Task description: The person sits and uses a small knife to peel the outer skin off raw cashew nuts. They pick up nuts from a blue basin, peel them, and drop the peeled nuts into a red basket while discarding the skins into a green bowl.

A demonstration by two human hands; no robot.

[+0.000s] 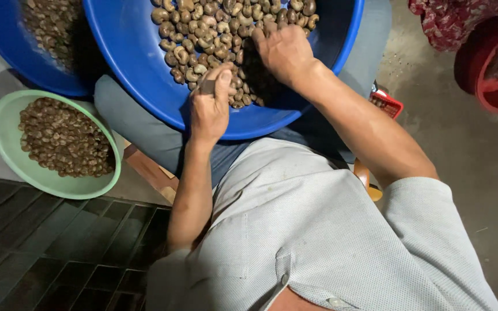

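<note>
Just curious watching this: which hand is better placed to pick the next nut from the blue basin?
Probably the right hand: it lies on the nut pile in the blue basin, fingers among the nuts. The left hand sits at the pile's near edge, busy pinching one nut.

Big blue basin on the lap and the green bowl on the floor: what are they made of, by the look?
Blue basin: looks like moulded plastic, smooth and glossy, with soft light sheen on its wall and a thin rolled rim. Green bowl: likely plastic too, pale and more matt, with an even one-piece rim; enamelled metal can't be ruled out. Both hold brown curved nuts, dull and rough-looking.
</note>
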